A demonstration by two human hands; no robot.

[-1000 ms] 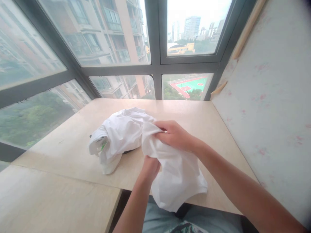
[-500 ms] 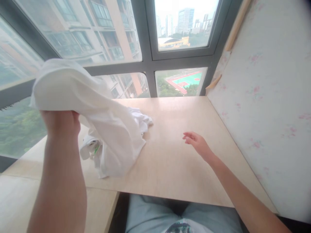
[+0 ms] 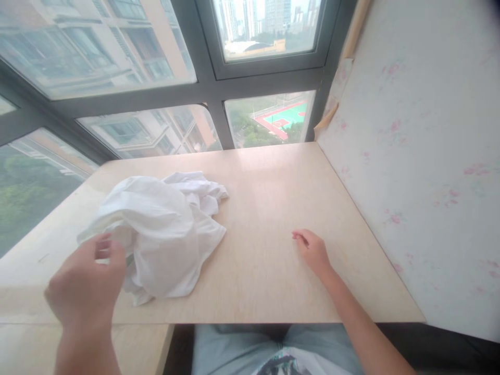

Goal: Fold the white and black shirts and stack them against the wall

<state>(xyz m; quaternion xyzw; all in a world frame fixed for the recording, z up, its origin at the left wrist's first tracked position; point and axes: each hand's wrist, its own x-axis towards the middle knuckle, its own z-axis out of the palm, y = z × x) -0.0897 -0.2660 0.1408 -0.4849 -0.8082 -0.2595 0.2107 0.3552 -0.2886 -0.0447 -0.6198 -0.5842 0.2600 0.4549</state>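
A crumpled white cloth [image 3: 164,234], perhaps a garment, lies in a loose heap on the left half of the wooden tabletop [image 3: 261,271]. A second bunched white piece [image 3: 199,187] shows at its far side; whether the two are one cloth I cannot tell. At the cloth's near left edge is my left hand [image 3: 88,278], slightly blurred, with a gap between thumb and fingers and no cloth seen in its grasp. My right hand [image 3: 314,252] hovers over or rests on the right part of the tabletop, its fingers curled together around nothing visible, well apart from the cloth.
Grey-framed windows [image 3: 269,75] border the tabletop at the back and left. A flower-patterned wall [image 3: 422,156] runs along the right side, its covering peeling near the window corner. My legs [image 3: 226,346] are below the front edge.
My left hand has come down and let go of the white cloth, which has dropped from the air onto the heap. My right hand's fingers have curled in. The view has shifted slightly.
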